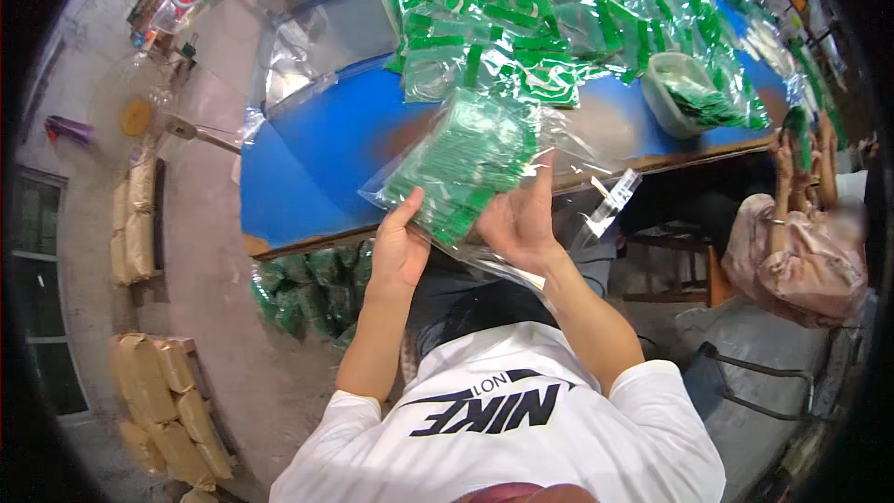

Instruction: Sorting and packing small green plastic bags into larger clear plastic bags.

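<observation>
While the left hand (402, 247) grasps the near left corner of the clear bag (570, 160), thumb on top, the right hand (521, 224) lies half uncurled along the near right side; its fingers are partly hidden, so whether it pinches the film or only supports it cannot be told. The bag is between and just beyond the two hands, tilted, with the stack of green packets (475, 154) inside and loose film trailing to the right of the right hand. To handle it well, the left grip should probably stay firm but light, so the film does not stretch, while the right palm squares the stack and keeps the slack film from creasing. Working over the blue table (307, 163), ahead of both hands, seems safest, with the bag kept apart from the loose packets (521, 14) farther forward.
</observation>
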Demonstrator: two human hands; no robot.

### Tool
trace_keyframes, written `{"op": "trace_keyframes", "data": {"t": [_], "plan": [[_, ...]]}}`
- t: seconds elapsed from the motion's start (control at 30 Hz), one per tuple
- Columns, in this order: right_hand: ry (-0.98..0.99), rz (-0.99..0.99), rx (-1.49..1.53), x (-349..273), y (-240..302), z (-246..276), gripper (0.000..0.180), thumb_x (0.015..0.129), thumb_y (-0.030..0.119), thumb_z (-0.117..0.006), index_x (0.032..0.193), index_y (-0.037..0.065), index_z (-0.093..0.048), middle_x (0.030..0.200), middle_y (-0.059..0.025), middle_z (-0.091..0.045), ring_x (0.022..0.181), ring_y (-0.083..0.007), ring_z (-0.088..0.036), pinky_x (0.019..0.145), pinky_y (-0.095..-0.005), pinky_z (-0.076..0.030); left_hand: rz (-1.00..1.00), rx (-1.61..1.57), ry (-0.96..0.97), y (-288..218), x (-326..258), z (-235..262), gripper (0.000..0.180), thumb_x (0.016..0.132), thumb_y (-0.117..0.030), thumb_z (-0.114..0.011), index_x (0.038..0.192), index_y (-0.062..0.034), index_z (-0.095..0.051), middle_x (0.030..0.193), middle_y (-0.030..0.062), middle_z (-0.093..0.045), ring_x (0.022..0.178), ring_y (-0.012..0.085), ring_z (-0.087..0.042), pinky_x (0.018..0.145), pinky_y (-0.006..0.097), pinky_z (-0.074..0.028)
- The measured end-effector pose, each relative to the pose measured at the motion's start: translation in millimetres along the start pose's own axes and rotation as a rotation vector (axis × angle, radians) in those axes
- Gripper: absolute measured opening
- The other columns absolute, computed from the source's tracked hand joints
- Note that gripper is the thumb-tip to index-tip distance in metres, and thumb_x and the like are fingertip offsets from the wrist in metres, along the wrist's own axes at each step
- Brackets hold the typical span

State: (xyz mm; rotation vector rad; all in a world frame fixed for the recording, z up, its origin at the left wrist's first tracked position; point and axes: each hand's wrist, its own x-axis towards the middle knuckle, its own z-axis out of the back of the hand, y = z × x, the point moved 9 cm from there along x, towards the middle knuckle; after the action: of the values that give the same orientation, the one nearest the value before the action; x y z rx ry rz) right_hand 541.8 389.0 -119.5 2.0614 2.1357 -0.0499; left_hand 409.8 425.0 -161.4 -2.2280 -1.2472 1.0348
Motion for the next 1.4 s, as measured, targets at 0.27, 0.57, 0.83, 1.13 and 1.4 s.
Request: {"op": "trace_keyframes", "data": {"t": [0.27,0.57,0.83,1.13,1.4], "plan": [[-0.014,-0.351,-0.258,-7,-15,12,0.066,0.098,0.057,-0.046,0.143,0.009,-0.042,0.143,-0.0127,-0.049,0.130,-0.0317,-0.050,0.107,-0.0532,-0.039,0.144,-0.061,-0.064,-8,-3,10,0.038,0.102,-0.028,-0.053,0.128,-0.0009,-0.054,0.127,0.0145,-0.062,0.116,0.0281,-0.060,0.102,0.045,-0.048],[-0.271,-0.238,-0.495,1,-8,61,0.048,0.105,0.040,-0.041,0.137,0.006,-0.045,0.131,-0.0133,-0.057,0.115,-0.0295,-0.060,0.098,-0.0477,-0.051,0.099,0.070,-0.070,-25,-15,36,0.038,0.099,-0.025,-0.061,0.128,-0.0015,-0.055,0.125,0.0108,-0.063,0.113,0.0236,-0.062,0.098,0.040,-0.051],[-0.227,-0.071,-1.169,17,-21,12,0.058,0.101,0.053,-0.045,0.113,-0.001,-0.061,0.096,-0.0107,-0.065,0.078,-0.0167,-0.067,0.063,-0.0279,-0.053,0.114,0.035,-0.170,-55,-14,53,0.035,0.098,-0.015,-0.060,0.129,-0.0005,-0.054,0.125,0.0115,-0.062,0.113,0.0249,-0.061,0.099,0.042,-0.051],[-0.237,-0.193,-0.674,21,-61,34,0.068,0.101,0.050,-0.046,0.137,-0.007,-0.039,0.126,-0.0222,-0.056,0.105,-0.0288,-0.066,0.080,-0.0316,-0.059,-0.058,0.548,-0.004,-130,30,81,0.027,0.095,-0.013,-0.064,0.117,0.0021,-0.061,0.111,0.0095,-0.068,0.098,0.0189,-0.067,0.088,0.035,-0.055],[-0.166,-0.073,-0.861,41,-57,35,0.053,0.101,0.044,-0.053,0.120,-0.005,-0.047,0.103,-0.0169,-0.064,0.085,-0.0207,-0.067,0.066,-0.0281,-0.057,-0.178,0.639,-0.022,-141,45,75,0.028,0.093,-0.012,-0.066,0.116,0.0035,-0.061,0.108,0.0102,-0.069,0.094,0.0193,-0.067,0.086,0.035,-0.055]]}}
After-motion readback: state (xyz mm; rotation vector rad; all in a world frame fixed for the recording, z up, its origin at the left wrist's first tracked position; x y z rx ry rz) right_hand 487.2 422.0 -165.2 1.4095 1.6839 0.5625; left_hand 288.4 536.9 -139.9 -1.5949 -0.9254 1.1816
